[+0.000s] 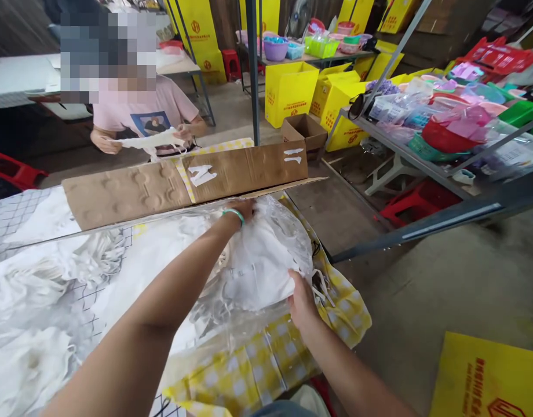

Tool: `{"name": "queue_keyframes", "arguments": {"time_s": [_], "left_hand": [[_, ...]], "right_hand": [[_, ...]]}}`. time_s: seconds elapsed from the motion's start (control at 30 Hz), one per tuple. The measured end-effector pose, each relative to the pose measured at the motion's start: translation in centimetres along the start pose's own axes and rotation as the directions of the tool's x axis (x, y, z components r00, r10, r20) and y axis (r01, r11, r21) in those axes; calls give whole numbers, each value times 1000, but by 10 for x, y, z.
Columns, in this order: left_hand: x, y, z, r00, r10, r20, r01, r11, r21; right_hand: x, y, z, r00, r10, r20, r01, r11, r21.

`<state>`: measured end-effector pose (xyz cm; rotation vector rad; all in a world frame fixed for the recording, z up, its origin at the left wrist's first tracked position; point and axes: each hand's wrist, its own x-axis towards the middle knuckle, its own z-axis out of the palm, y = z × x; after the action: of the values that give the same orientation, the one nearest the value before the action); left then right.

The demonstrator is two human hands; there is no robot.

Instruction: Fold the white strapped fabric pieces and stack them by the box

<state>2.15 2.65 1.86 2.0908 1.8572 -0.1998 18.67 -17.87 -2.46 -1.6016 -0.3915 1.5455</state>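
A clear plastic bag stuffed with white fabric pieces lies on a table covered with a yellow checked cloth. My left hand, with a green band at the wrist, reaches over the bag's far side and its fingers curl onto the plastic. My right hand grips the bag's near right edge, fingers closed on the plastic and white fabric. A tall cardboard flap stands just behind the bag.
Heaps of white fabric pieces cover the table's left part. A person in a pink shirt sits across, holding a white piece. Yellow boxes, a metal rack with coloured plastic goods and red stools stand at the right.
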Motion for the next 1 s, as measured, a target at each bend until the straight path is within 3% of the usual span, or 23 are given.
{"name": "queue_keyframes", "arguments": {"time_s": [0.13,0.2,0.3,0.37,0.4,0.43,0.5,0.53,0.57,0.6,0.63,0.7,0.73,0.77,0.8,0.9,1.0], "left_hand": [[-28,-7,-7,999,-16,-45,18,998,58],[-58,-4,-4,988,13,-157,-1,997,72],[-99,11,10,926,181,-331,-165,983,77],[-111,23,25,907,287,-307,-274,958,86],[-111,29,32,914,298,-274,-282,954,96],[-108,33,38,925,284,-254,-264,958,109],[-97,35,49,938,213,-274,-186,975,122],[-92,35,52,936,181,-303,-152,982,115],[-87,34,55,929,158,-334,-131,986,101],[-84,32,57,921,143,-363,-121,989,83],[-83,31,59,915,133,-382,-117,991,65],[-85,30,63,916,113,-384,-107,994,36],[-86,29,65,921,100,-376,-98,995,24],[-87,29,67,927,84,-366,-84,996,14],[-88,29,68,931,70,-357,-72,997,7],[-88,31,65,944,64,-322,-63,998,13],[-81,35,51,982,56,-179,-49,998,39]], "right_hand": [[-14,6,-2,993,-112,-43,103,979,-177],[-22,10,-1,988,-150,-48,131,953,-272],[-38,7,5,973,-232,4,219,914,-341],[-50,-6,9,932,-351,97,361,855,-373],[-55,-16,12,876,-446,183,481,787,-386],[-59,-28,14,785,-551,283,619,678,-396],[-56,-58,19,552,-723,415,818,373,-438],[-48,-74,21,461,-777,428,839,224,-497],[-36,-89,22,407,-819,404,803,111,-585],[-21,-103,23,400,-844,358,730,58,-681],[-4,-115,22,443,-833,332,655,49,-754],[28,-135,19,614,-707,350,569,89,-818],[39,-142,16,675,-638,371,561,117,-819],[44,-148,14,699,-597,394,577,145,-804],[44,-153,12,690,-593,415,612,171,-772],[15,-166,15,554,-697,455,757,195,-623],[-26,-177,28,468,-724,507,844,195,-500]]}}
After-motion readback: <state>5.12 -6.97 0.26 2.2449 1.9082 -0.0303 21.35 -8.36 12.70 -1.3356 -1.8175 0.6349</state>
